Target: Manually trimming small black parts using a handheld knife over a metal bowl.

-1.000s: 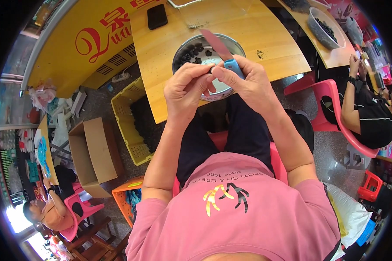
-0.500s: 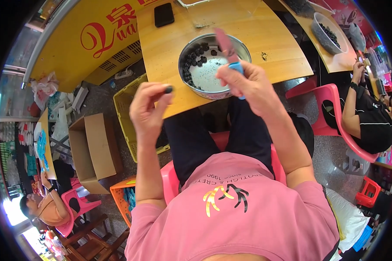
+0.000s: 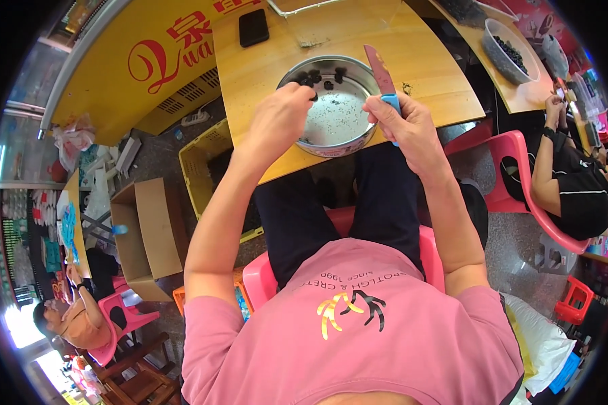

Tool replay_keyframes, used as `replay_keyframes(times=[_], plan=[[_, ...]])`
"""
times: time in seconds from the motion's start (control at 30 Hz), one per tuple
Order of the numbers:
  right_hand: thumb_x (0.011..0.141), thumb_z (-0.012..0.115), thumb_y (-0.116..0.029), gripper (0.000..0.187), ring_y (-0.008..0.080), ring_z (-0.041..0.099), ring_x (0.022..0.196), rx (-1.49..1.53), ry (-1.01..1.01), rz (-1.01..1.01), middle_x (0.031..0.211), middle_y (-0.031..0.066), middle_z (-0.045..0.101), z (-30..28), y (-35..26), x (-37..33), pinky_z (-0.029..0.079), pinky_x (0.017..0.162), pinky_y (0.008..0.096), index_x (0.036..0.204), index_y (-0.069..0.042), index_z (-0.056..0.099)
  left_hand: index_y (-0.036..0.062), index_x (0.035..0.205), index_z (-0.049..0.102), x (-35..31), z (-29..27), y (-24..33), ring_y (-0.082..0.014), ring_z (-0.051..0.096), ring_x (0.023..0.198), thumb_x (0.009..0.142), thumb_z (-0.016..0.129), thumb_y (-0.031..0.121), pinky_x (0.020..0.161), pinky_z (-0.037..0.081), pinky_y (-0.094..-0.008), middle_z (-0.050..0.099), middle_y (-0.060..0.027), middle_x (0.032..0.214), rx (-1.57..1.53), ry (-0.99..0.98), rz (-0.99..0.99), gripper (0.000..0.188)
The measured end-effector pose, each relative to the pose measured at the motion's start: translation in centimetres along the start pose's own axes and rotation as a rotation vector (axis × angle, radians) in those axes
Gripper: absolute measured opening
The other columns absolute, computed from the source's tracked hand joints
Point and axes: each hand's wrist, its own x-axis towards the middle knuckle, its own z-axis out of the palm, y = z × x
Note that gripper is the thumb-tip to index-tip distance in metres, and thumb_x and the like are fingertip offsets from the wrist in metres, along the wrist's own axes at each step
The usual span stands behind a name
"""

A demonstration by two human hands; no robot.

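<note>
A round metal bowl [image 3: 348, 138] stands at the table's near edge, with several small black round pieces [image 3: 329, 85] along its far side and dark specks over its pale bottom. My left hand [image 3: 277, 118] reaches over the bowl's left rim. Its fingers are closed together, and a small black round piece [image 3: 313, 96] shows at the fingertips. At the bowl's right side, my right hand [image 3: 412, 131] is wrapped round the blue handle of a knife [image 3: 380, 71]. The pinkish blade points up and away from me. My left hand hides part of the bowl's left side.
A black phone [image 3: 253, 28] lies on the wooden table [image 3: 425, 61] at the far left. Below on the left are a yellow crate [image 3: 199, 169] and a cardboard box [image 3: 159, 223]. At right, a person sits by another table with a tub [image 3: 513, 50] of dark pieces.
My left hand has moved right and away from me, from beside the table edge to over the bowl, covering pieces there. My right hand with the knife has shifted slightly right.
</note>
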Motion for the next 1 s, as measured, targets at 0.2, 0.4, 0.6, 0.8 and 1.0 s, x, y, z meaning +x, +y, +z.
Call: replay_keyframes(times=[0.2,0.4,0.6,0.8,1.0], plan=[[0.092,0.067,-0.025,0.024,0.0016,0.04,0.055,0.018,0.026,-0.042,0.075,-0.0017,0.058,-0.8,-1.1,-0.9,0.029,0.049,0.0176,0.094,-0.001,0.068,0.0025,0.092,0.061,3.6,4.9,-1.4,-0.0327,0.066,0.086,0.079,0.056,0.004,0.072,0.053,-0.0426,0.065,-0.0172,0.089,0.483,-0.388,-0.057,0.014],[0.092,0.067,-0.024,0.022,0.0016,0.04,0.056,0.039,0.022,-0.029,0.075,-0.0019,0.058,-1.2,-1.0,-0.5,0.03,0.049,0.0179,0.094,-0.002,0.067,0.002,0.09,0.061,3.7,5.5,-1.4,-0.0337,0.067,0.086,0.08,0.055,0.006,0.072,0.053,-0.0422,0.066,-0.0184,0.09,0.413,-0.367,-0.042,0.012],[0.092,0.067,-0.023,0.021,0.0015,0.041,0.055,0.044,0.052,-0.018,0.077,-0.001,0.06,-1.1,-0.5,-0.2,0.031,0.049,0.0177,0.095,-0.002,0.067,0.0008,0.106,0.062,3.1,2.2,0.6,-0.0218,0.066,0.075,0.087,0.063,0.012,0.067,0.052,-0.0336,0.067,-0.0146,0.088,-0.301,-0.303,-0.208,0.022],[0.091,0.068,-0.022,0.023,0.0016,0.042,0.054,0.228,0.044,0.034,0.074,-0.0022,0.059,1.4,-1.3,-0.1,0.031,0.048,0.0178,0.103,-0.003,0.066,-0.0014,0.106,0.061,0.9,0.2,4.8,-0.0059,0.058,0.076,0.091,0.067,0.012,0.065,0.047,-0.0199,0.064,-0.0016,0.089,-1.063,-0.092,-0.31,0.021],[0.09,0.069,-0.022,0.024,0.0019,0.043,0.055,0.303,-0.036,0.077,0.069,-0.0053,0.054,2.7,-1.3,-0.1,0.032,0.048,0.0177,0.107,-0.004,0.065,0.0002,0.105,0.062,-0.5,0.2,5.3,-0.005,0.057,0.076,0.088,0.069,0.007,0.069,0.047,-0.0213,0.063,0.0004,0.089,-0.99,0.018,-0.24,0.019]])
